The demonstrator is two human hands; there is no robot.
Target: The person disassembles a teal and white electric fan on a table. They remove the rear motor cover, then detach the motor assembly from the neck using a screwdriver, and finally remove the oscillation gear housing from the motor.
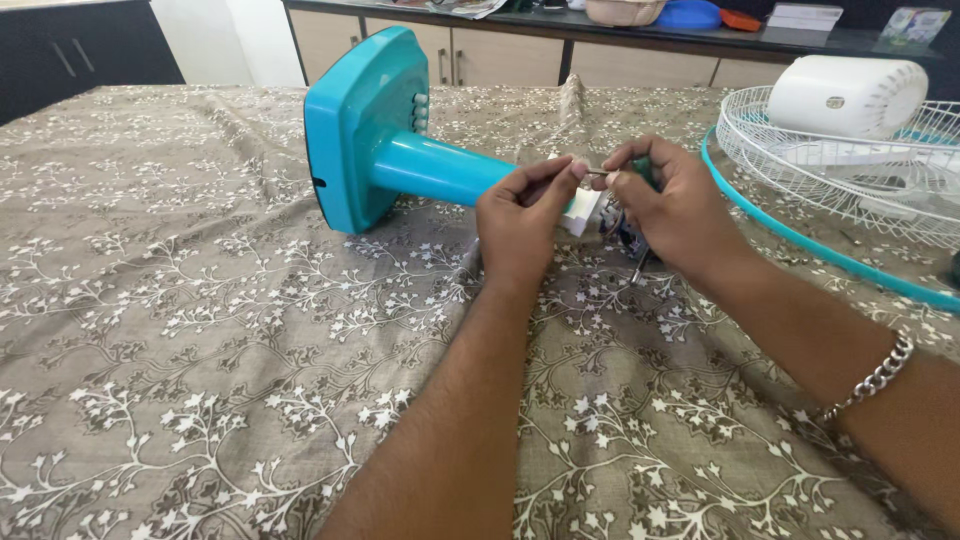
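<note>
From the head camera, a turquoise fan stand [400,150] lay on its side on a bed or table covered with a brown floral cloth [200,350], its square base [355,130] turned up toward the left and its neck pointing right toward the hands. The left hand [520,225] was pinched at thumb and forefinger on a small thin metal piece [597,173] at the open end of the neck, where a white part [583,212] showed just below the fingers. The right hand [675,205] met it from the other side, fingertips closed on the same small piece, with dark wires [632,255] hanging beneath the palm; exactly what the piece was could not be told. A silver chain bracelet [875,378] sat on the right wrist. To the right, well apart from the stand's base, lay a white wire fan guard [800,150] with a turquoise rim, and a white motor housing [845,95] rested on it. Cabinets [480,55] ran along the back.
</note>
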